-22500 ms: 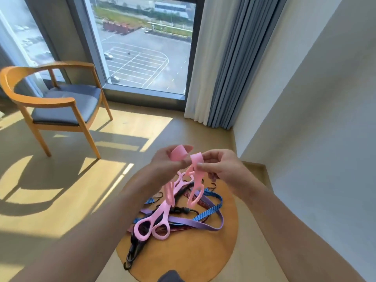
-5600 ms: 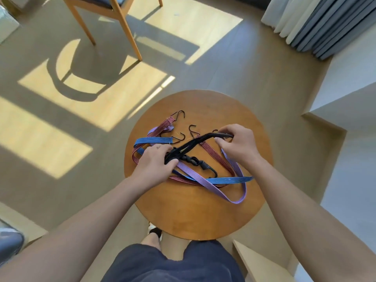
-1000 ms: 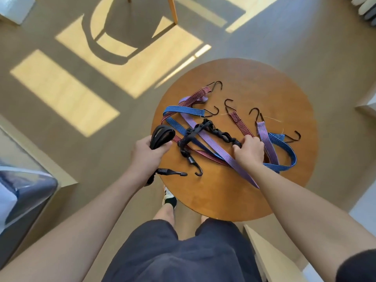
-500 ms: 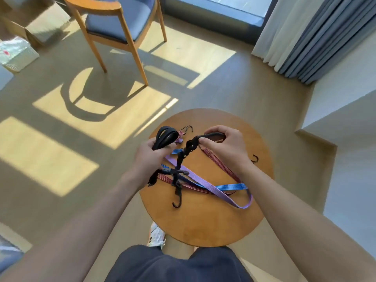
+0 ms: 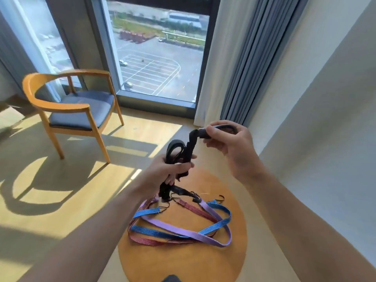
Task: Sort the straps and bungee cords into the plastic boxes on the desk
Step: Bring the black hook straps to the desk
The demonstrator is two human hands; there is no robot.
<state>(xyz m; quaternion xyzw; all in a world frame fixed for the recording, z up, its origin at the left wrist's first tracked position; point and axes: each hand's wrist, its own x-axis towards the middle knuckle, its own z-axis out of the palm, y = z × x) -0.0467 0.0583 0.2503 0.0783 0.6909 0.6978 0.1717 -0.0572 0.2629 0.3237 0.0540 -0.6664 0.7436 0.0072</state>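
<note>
Now the black strap (image 5: 190, 144) is up off the table (image 5: 183, 263), which it was not a second ago: then the right hand was down in the pile tugging it loose, and half a second ago both hands were low over the wood with a hook dangling. The left hand (image 5: 173, 168) is a closed fist round the gathered loops, one loop standing up above the knuckles. The right hand (image 5: 231, 146) is higher and a little to the right, fingers curled and pinching the strap's far end, so a short length runs taut between the two. The tail hangs below the left fist, down by the pile; whether it touches the pile I cannot tell. The person's head has come up too, so I see the window (image 5: 154, 58) and chair (image 5: 75, 110). Left on the table, tangled together, are the blue cord (image 5: 220, 221), the purple strap (image 5: 184, 231) and the red cord (image 5: 142, 240). I'd say this one is being wound into a bundle and is all but free to carry off. No boxes or desk show here, so it has a way to go yet, and three pieces remain to sort.
</note>
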